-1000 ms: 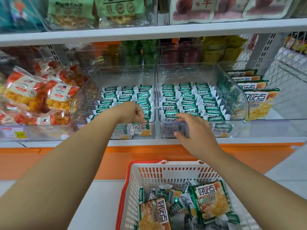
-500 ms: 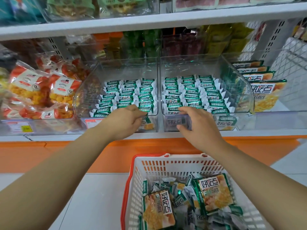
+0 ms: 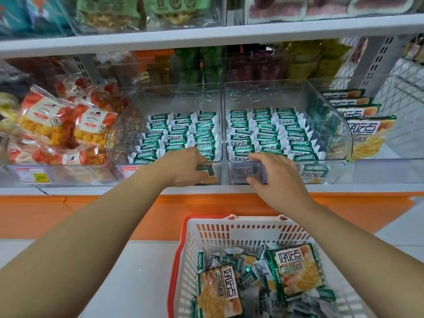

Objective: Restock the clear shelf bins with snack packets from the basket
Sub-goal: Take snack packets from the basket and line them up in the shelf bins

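Two clear bins stand side by side on the shelf. The left bin [image 3: 125, 136] and the right bin [image 3: 336, 127] each hold rows of small green-and-white snack packets [image 3: 181, 131]. My left hand [image 3: 183, 167] curls its fingers over the front rim of the left bin. At the right bin's front wall, my right hand [image 3: 274, 174] grips with its fingers over the rim and its thumb on the outside. Below, a white basket with a red rim [image 3: 183, 239] holds loose small packets and two larger snack bags [image 3: 296, 271].
Orange-and-red snack bags [image 3: 68, 125] fill the bin to the left. Larger green-edged bags [image 3: 364, 131] stand to the right, beside a wire rack [image 3: 403, 106]. Another stocked shelf [image 3: 206, 35] hangs above. An orange base panel [image 3: 91, 210] runs under the shelf edge.
My left hand has drawn back from over the packets to the left bin's front rim. My right hand stays on the right bin's front wall. The view shifted slightly.
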